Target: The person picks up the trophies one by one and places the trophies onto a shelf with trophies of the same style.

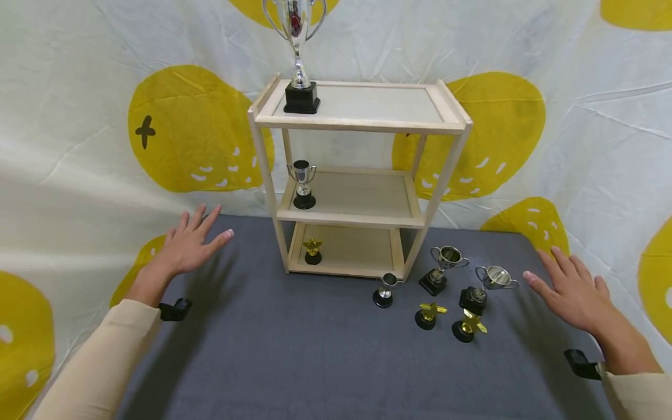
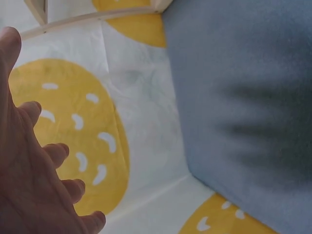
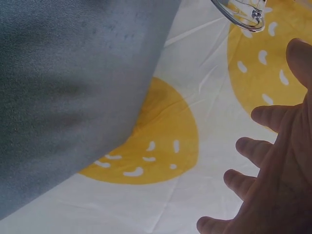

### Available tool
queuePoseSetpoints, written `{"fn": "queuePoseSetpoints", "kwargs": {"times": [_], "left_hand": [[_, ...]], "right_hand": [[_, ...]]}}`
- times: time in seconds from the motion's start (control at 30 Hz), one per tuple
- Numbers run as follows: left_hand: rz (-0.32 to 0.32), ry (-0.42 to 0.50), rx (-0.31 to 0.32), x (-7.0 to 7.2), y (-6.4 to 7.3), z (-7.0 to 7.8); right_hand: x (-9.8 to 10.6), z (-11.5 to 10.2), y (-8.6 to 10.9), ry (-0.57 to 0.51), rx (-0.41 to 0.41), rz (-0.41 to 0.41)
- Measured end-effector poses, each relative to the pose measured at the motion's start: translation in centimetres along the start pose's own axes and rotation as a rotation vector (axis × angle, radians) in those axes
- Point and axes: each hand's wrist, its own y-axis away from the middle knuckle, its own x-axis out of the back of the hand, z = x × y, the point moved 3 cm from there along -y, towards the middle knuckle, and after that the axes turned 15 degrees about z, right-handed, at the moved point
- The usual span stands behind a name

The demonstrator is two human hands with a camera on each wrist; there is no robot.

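Trophies (image 1: 493,278), silver, pair: on table (image 1: 325,350) between rack (image 1: 362,195) and my right hand (image 1: 577,297), spread and empty. My left hand (image 1: 186,245): likewise, left of rack. Hazard: sweeping my right hand inward, low, could topple them.

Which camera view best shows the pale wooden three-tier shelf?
The head view, which shows all three tiers of the pale wooden shelf. The left wrist view catches only parts of it along the top; the right wrist view, at most a sliver at top right.
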Motion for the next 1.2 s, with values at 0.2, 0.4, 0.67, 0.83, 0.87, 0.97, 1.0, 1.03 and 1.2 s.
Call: {"fn": "queuePoseSetpoints", "kwargs": {"times": [0.2, 0.4, 0.67, 0.83, 0.87, 0.97, 1.0, 1.03, 1.2], "left_hand": [[-0.006, 0.070, 0.014, -0.3, -0.3, 0.1], [-0.008, 0.168, 0.006, -0.7, -0.5, 0.4], [-0.015, 0.338, 0.003, -1.1, -0.5, 1.1], [-0.004, 0.423, -0.011, -1.2, -0.3, 1.4], [0.001, 0.430, -0.012, -1.2, -0.3, 1.5], [0.017, 0.450, -0.015, -1.1, -0.2, 1.7], [0.021, 0.458, -0.018, -1.1, -0.2, 1.9], [0.026, 0.464, -0.021, -1.1, -0.2, 2.1], [0.018, 0.518, -0.038, -1.2, -0.6, 3.4]], "right_hand": [[-0.6, 0.0, 0.2, -0.024, 0.004, -0.004], [-1.0, 0.0, 0.4, -0.029, -0.004, -0.012], [-1.2, -0.4, 0.6, -0.051, 0.000, -0.004], [-1.3, -0.6, 0.2, -0.079, 0.020, 0.010], [-1.3, -0.7, 0.1, -0.087, 0.024, 0.014], [-1.5, -0.7, 0.0, -0.115, 0.030, 0.024], [-1.6, -0.7, 0.0, -0.127, 0.032, 0.026], [-1.6, -0.6, 0.0, -0.140, 0.032, 0.027], [-1.9, -0.3, 0.9, -0.228, 0.018, 0.019]]}}
